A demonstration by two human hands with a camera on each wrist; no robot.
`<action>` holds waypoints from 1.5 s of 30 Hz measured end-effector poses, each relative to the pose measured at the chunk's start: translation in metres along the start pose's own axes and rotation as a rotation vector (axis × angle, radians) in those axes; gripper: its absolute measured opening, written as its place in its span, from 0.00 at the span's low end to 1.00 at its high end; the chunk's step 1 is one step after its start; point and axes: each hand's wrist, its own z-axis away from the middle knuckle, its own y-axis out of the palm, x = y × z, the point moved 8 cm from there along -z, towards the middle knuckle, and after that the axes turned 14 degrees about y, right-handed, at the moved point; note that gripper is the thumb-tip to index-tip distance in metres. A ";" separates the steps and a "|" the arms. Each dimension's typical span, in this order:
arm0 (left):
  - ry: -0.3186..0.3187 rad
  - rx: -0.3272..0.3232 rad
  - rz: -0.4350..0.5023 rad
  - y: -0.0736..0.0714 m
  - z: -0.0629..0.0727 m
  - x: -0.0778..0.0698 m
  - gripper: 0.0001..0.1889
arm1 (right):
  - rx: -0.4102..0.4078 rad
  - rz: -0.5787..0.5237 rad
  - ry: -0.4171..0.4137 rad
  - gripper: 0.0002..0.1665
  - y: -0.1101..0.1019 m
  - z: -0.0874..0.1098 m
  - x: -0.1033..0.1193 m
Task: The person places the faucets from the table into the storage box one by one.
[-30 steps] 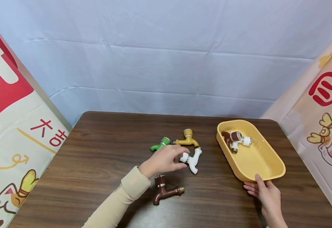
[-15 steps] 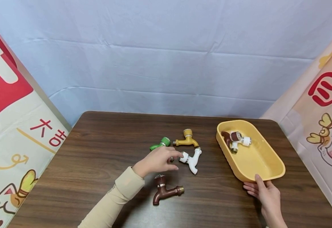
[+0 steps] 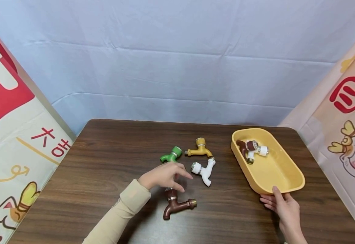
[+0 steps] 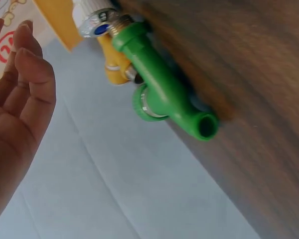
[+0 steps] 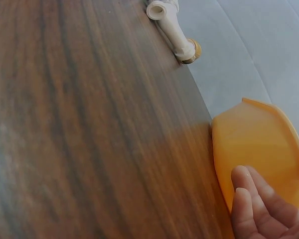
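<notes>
My left hand (image 3: 162, 175), holding nothing, hovers with thumb and fingers apart between a green tap (image 3: 172, 155) and a brown tap (image 3: 177, 205). It partly covers the green tap in the head view; the left wrist view shows that tap's green body (image 4: 162, 82) lying on the wood. A white tap (image 3: 206, 172) lies just right of the fingertips, and a yellow tap (image 3: 200, 149) behind it. At the right, my right hand (image 3: 289, 215) grips the near end of a yellow plastic tub (image 3: 297, 176), thumb at the rim, fingers against the outer wall.
Inside the tub lie a brown tap (image 3: 252, 145) and a white tap (image 3: 262, 151), touching at its far left end. Everything stands on a dark wooden table (image 3: 119, 145). A pale cloth backdrop (image 3: 177, 67) hangs behind, with printed banners on both sides.
My left hand has drawn back from the white tap's knob, moving left and toward me, over the brown tap's knob. The right hand and tub have stayed put.
</notes>
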 end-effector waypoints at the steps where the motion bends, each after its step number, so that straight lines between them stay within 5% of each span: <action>1: -0.001 0.007 0.014 0.002 0.002 0.001 0.22 | 0.003 0.000 0.003 0.22 0.001 0.001 0.001; 12: -0.020 0.069 0.131 0.014 0.011 0.011 0.24 | -0.005 0.001 0.011 0.22 0.000 0.001 0.001; 19: -0.022 0.114 0.125 0.021 0.014 0.015 0.26 | 0.007 -0.001 -0.006 0.22 0.000 -0.001 0.001; 25: -0.085 0.133 0.201 0.025 0.018 0.018 0.26 | -0.014 0.008 -0.068 0.21 -0.001 -0.004 0.001; 36: -0.148 0.181 0.242 0.040 0.024 0.029 0.27 | -0.001 0.009 0.005 0.21 0.001 0.000 0.001; 45: -0.133 0.210 0.213 0.044 0.024 0.025 0.27 | -0.007 0.018 0.009 0.21 0.000 0.001 0.000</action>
